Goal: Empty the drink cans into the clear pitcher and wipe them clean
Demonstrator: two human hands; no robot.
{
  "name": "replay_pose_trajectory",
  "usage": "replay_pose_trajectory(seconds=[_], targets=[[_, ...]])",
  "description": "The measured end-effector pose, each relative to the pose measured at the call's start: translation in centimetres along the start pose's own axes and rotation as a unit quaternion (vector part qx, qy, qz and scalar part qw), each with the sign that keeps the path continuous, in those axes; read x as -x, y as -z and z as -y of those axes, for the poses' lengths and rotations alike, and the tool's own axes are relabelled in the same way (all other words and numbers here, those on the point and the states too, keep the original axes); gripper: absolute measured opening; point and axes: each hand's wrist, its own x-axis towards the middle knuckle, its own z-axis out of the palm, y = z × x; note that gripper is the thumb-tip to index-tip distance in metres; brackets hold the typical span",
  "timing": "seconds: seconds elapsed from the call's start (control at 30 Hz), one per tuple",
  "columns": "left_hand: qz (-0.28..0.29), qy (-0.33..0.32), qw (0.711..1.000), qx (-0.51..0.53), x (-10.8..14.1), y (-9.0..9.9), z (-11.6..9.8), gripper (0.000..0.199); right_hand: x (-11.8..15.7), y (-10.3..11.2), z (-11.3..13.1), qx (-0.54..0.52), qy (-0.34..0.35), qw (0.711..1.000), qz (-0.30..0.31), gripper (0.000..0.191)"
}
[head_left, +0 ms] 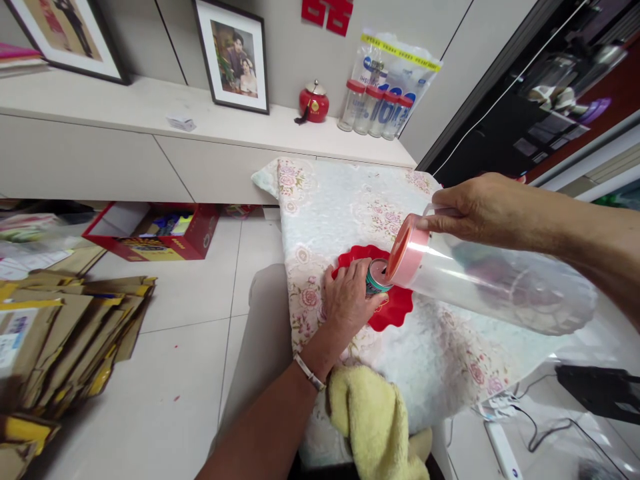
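Observation:
My left hand is wrapped round a small green can over a red scalloped plate. My right hand grips the handle of a clear plastic jug with a pink lid. The jug lies tilted nearly on its side, its lid end down at the can's top. Whether liquid flows between them cannot be made out. Beneath them a floral cloth covers the table. A yellow towel hangs at the near edge.
Along the back shelf stand framed photos, a red jar and several lidded glasses. Flattened cardboard and a red box are on the floor at left. Cables and a power strip lie lower right.

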Motion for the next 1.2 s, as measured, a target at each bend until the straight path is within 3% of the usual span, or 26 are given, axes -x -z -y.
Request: replay_pose_trajectory(seconds=[0.2,0.43,0.6,1.2], targets=[[0.004,0.005,1.0,-0.005,-0.1,0.1,-0.2,0.067,-0.1,0.4,0.6,0.014,-0.002,1.0,0.019,0.048],[-0.005,0.0,1.0,-0.008,0.0,0.0,-0.1,0.069,-0.5,1.0,1.7,0.034,0.002,0.999,0.011,0.051],[-0.008,-0.001,1.0,-0.003,0.0,0.0,0.0,0.068,-0.9,1.4,2.4,0.038,-0.01,0.999,0.033,0.04],[-0.007,0.007,1.0,-0.012,-0.2,-0.5,0.3,0.062,-1.5,1.6,3.4,0.024,-0.019,1.0,-0.001,0.028]])
